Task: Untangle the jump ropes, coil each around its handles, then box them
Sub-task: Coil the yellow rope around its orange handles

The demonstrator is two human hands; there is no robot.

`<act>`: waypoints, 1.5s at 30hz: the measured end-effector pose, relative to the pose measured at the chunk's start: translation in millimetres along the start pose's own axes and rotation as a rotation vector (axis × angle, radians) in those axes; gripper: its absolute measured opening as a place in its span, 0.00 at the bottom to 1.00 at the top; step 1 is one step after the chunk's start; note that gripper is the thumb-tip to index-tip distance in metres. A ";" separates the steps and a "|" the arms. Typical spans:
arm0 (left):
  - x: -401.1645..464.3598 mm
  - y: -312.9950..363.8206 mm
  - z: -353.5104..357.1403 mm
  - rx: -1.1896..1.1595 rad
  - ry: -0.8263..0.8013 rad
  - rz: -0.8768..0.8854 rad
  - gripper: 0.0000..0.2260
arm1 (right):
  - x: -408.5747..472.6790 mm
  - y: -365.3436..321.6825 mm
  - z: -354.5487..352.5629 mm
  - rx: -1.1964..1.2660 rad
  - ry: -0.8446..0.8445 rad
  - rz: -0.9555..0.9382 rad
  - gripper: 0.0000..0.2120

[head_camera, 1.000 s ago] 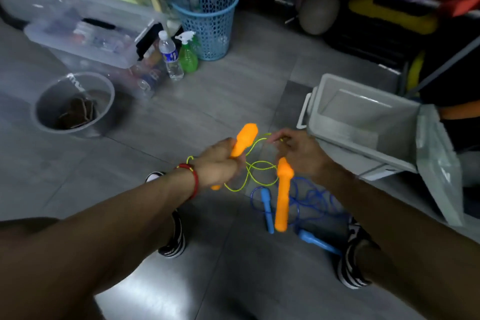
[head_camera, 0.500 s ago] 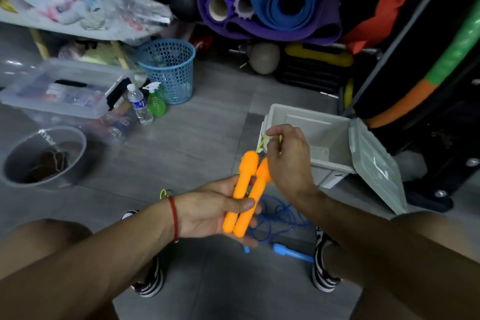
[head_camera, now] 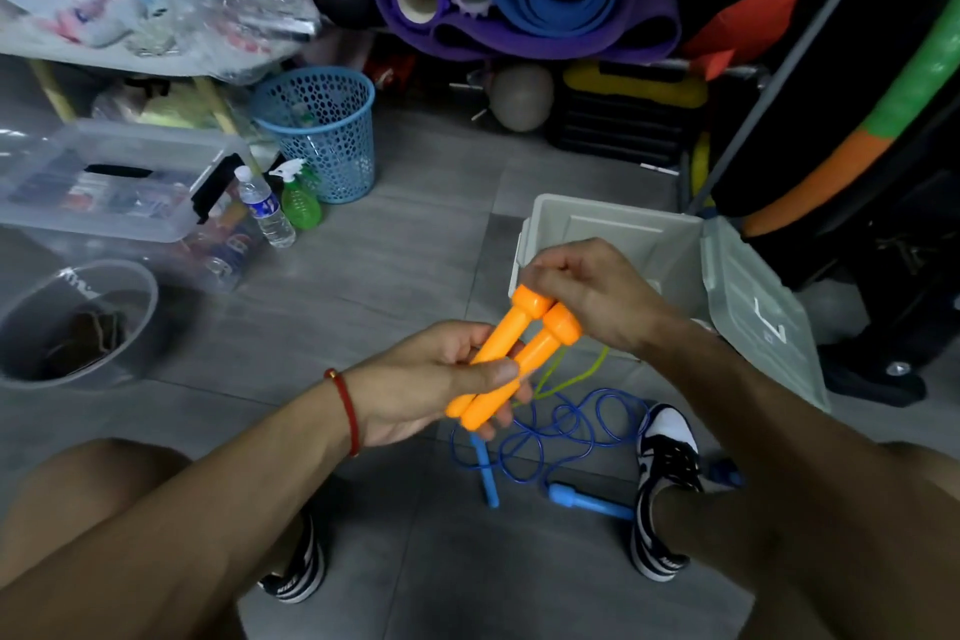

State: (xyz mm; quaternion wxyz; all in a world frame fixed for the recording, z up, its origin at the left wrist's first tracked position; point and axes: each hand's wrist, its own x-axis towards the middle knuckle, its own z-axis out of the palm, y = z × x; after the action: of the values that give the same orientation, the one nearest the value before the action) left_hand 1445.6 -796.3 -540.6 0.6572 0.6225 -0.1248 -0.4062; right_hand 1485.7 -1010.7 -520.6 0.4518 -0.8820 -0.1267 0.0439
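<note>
We see the two orange handles (head_camera: 511,359) lying side by side in the left hand (head_camera: 426,379), its thumb and fingers wrapped around them. The right hand (head_camera: 592,291) curls over their top ends; we cannot tell whether it pinches the yellow-green cord (head_camera: 576,377) hanging below. The blue jump rope (head_camera: 561,431) lies loose on the floor (head_camera: 415,234) between the shoes, near the open grey box (head_camera: 623,234).

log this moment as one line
left hand holds both orange handles | right hand at handle tops | blue rope on floor | box open
</note>
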 end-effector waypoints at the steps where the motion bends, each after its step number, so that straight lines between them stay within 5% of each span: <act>1: 1.7 0.8 2.5 0.014 0.039 0.003 0.10 | 1.4 2.0 -3.6 -0.048 0.053 0.009 0.16; 8: 9.0 -2.3 9.3 0.092 0.134 -0.024 0.11 | 7.1 -0.5 -3.8 -0.182 0.208 0.050 0.21; 14: 6.6 1.5 0.9 -0.051 0.047 -0.037 0.09 | 4.5 2.5 -12.8 -0.183 0.236 0.055 0.17; 22: 6.7 -2.6 7.0 0.034 0.034 -0.010 0.08 | 0.0 -0.3 -10.8 -0.159 0.306 0.034 0.18; 27: 8.3 9.3 2.6 -0.292 0.053 0.040 0.10 | 2.0 -1.7 -13.7 0.249 0.203 0.186 0.23; 32: 10.0 26.5 -14.0 -0.547 0.192 0.215 0.10 | -11.3 9.1 7.7 -0.065 0.121 0.057 0.15; 40: 14.5 29.9 1.8 -0.603 0.255 0.220 0.10 | -21.1 -7.0 47.3 0.256 -0.180 0.162 0.16; 45: 16.5 29.7 -13.4 -0.422 0.397 0.259 0.08 | -23.0 1.5 41.7 0.196 -0.237 0.168 0.15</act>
State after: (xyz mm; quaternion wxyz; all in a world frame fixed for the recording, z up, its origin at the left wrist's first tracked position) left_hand 1476.4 -801.2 -521.5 0.8295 0.5186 0.0149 -0.2065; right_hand 1455.8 -984.8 -547.1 0.5122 -0.8299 -0.1002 0.1971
